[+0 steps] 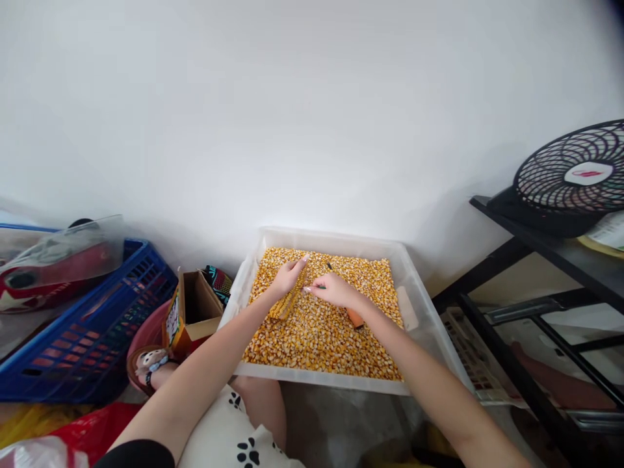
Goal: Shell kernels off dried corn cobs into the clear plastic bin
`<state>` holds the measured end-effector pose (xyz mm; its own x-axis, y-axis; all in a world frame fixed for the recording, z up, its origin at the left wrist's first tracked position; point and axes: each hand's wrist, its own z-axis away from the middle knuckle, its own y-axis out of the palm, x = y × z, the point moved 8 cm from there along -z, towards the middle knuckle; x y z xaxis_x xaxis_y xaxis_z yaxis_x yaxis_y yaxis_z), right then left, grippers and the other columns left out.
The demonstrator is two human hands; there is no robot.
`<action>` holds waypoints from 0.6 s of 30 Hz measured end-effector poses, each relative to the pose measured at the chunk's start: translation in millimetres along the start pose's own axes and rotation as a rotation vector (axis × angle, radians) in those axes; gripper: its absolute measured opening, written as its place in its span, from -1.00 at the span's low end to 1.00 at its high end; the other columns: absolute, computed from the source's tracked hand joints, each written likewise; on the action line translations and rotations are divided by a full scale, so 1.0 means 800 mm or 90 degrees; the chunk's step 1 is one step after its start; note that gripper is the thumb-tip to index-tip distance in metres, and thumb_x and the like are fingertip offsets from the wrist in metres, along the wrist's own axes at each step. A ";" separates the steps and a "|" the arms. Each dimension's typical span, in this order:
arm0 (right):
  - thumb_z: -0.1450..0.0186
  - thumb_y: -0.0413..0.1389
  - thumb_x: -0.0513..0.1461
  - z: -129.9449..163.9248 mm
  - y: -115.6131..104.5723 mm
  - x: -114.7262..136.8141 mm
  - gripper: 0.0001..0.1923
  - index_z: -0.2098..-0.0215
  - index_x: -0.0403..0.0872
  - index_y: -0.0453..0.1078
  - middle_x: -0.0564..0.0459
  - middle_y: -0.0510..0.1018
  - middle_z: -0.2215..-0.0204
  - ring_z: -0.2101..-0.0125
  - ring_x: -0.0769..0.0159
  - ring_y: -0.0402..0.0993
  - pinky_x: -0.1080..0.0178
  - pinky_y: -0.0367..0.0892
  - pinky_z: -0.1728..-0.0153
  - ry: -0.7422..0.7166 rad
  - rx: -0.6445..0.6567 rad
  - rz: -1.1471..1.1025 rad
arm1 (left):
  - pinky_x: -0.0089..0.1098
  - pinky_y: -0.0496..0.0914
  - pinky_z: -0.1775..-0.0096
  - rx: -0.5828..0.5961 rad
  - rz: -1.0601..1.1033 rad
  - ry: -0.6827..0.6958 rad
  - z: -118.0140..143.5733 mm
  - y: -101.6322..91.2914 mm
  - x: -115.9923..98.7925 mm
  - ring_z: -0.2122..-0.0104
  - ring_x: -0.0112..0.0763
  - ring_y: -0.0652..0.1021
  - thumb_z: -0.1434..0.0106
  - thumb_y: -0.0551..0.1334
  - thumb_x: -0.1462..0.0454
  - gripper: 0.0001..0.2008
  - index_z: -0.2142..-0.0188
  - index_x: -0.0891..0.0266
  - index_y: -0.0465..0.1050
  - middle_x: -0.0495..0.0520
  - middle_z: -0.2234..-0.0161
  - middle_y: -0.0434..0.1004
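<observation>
A clear plastic tub point(423, 305) on the floor in front of me is filled with loose yellow corn kernels point(322, 331). My left hand point(287, 276) grips a dried corn cob point(291, 299) and holds it slanted over the kernels. My right hand point(334, 289) is closed on a tool with an orange handle point(355, 318); its thin dark tip touches the cob near my left fingers. Both forearms reach over the tub's near rim.
A small open cardboard box point(195, 312) stands left of the tub, beside a pink basin point(146, 335) and a blue plastic crate point(92, 325). A black rack point(550, 286) with a black fan point(575, 175) on top is on the right. A white wall rises behind.
</observation>
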<state>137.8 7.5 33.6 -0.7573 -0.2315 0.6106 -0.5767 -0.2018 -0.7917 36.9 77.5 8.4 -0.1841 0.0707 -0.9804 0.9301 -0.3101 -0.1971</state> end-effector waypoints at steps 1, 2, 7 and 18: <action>-0.25 0.01 -0.11 0.000 0.001 0.002 -0.63 0.64 -0.14 0.30 0.19 0.24 0.72 0.63 0.48 0.10 0.36 -0.07 0.56 0.000 -0.016 0.004 | -0.43 0.12 0.44 -0.003 -0.008 0.008 -0.001 -0.001 0.000 0.55 -0.46 0.19 -0.06 0.10 -0.17 -0.49 0.65 0.23 0.19 -0.09 0.66 0.10; -0.26 0.01 -0.12 0.000 0.003 0.005 -0.63 0.64 -0.14 0.31 0.18 0.25 0.71 0.63 0.48 0.11 0.36 -0.07 0.56 0.002 -0.034 0.008 | -0.43 0.12 0.44 -0.005 -0.022 0.022 -0.002 -0.003 -0.001 0.55 -0.46 0.19 -0.08 0.07 -0.17 -0.48 0.64 0.23 0.19 -0.08 0.66 0.11; -0.30 -0.03 -0.15 0.004 0.012 0.014 -0.62 0.62 -0.12 0.34 0.11 0.36 0.69 0.63 0.44 0.15 0.33 -0.05 0.53 0.046 -0.132 0.078 | -0.42 0.13 0.44 -0.066 -0.051 0.030 -0.008 -0.018 0.004 0.54 -0.44 0.22 -0.08 0.04 -0.19 -0.46 0.63 0.24 0.22 -0.06 0.65 0.15; -0.31 -0.03 -0.18 0.008 0.015 0.021 -0.65 0.56 -0.11 0.42 0.00 0.50 0.60 0.57 0.38 0.30 0.30 -0.05 0.49 0.074 -0.137 0.150 | -0.42 0.18 0.42 -0.090 -0.027 0.025 -0.004 -0.020 0.005 0.53 -0.41 0.29 -0.08 0.05 -0.20 -0.44 0.62 0.27 0.29 -0.03 0.65 0.24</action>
<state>120.5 -4.6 34.4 -0.9001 -0.1346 0.4144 -0.4241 0.0524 -0.9041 22.0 86.0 7.3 -0.2144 0.1186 -0.9695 0.9578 -0.1689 -0.2325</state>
